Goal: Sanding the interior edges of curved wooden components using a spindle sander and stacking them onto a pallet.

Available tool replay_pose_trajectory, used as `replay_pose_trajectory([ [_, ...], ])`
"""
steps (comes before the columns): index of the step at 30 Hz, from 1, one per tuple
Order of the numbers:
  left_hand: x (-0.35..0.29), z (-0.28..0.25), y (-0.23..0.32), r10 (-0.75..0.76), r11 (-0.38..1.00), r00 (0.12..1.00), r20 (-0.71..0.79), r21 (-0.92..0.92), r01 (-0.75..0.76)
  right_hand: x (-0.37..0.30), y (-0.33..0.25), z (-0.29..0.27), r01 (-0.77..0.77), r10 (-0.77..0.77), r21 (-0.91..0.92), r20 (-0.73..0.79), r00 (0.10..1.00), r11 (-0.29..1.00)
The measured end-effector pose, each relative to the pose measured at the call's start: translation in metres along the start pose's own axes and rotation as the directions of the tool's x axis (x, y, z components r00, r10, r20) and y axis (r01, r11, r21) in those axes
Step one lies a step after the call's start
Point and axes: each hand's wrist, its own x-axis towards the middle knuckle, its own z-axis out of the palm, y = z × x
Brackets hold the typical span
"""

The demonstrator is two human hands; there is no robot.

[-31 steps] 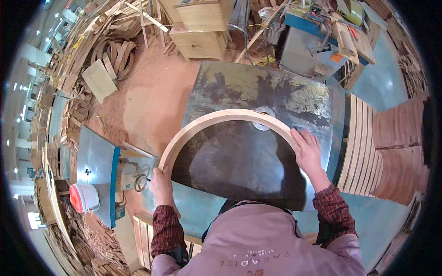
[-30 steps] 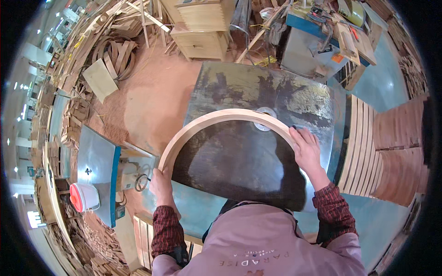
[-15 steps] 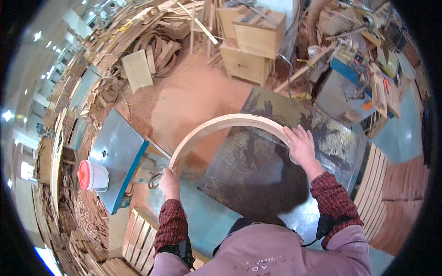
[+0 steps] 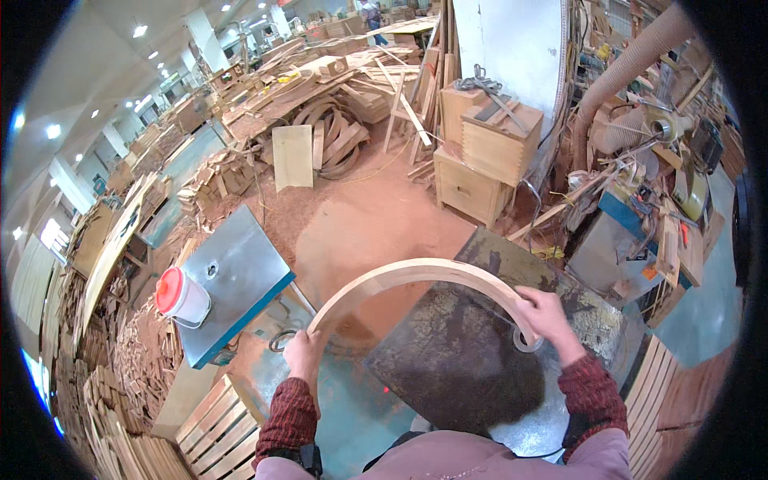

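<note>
I hold a pale curved wooden arch [image 4: 400, 272] up in front of me, bowed away from my body. My left hand [image 4: 301, 356] is closed round its left leg, and the end of that leg runs down beside my wrist. Near the other end, my right hand [image 4: 549, 316] grips the arch with its fingers wrapped over the wood. Just below the right hand a small pale ring [image 4: 526, 339] shows; I cannot tell whether it touches the arch. Beneath the arch lies a dark, worn metal tabletop [image 4: 448, 360] with a shadow across it.
To the left stands a blue-edged metal machine table [image 4: 248, 256] with a red-lidded white bucket [image 4: 184, 298] on it. Wooden cabinets [image 4: 472, 192] stand ahead on the sawdust-covered floor. A cluttered machine [image 4: 612, 248] is at right; slatted wood [image 4: 220, 420] lies at lower left. Far off is a person [image 4: 371, 18].
The view has tilted up, so the arch and both hands appear lower. My right hand's fingers, stretched out over the arch before, now curl round it.
</note>
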Motion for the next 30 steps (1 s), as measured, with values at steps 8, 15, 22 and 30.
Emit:
replay_pose_trajectory([
  [8,-0.067,-0.045,0.035,0.221,0.938,0.953,0.205,-0.311,-0.151,-0.078,-0.033,-0.041,-0.276,0.46,0.755,-0.038,0.887,0.594],
  [15,-0.132,-0.005,0.086,0.667,0.725,0.603,0.438,-0.565,-0.393,-0.136,-0.042,-0.038,0.133,0.337,0.897,-0.291,0.895,0.421],
  [22,-0.143,0.017,0.161,0.826,0.455,0.289,0.483,-0.269,-0.849,-0.271,-0.008,-0.053,-0.01,0.576,0.726,-0.537,0.617,0.688],
  [30,-0.174,-0.056,0.247,0.952,0.304,0.298,0.067,-0.318,-0.898,-0.364,0.007,-0.09,-0.343,0.811,0.743,-0.458,0.365,0.574],
])
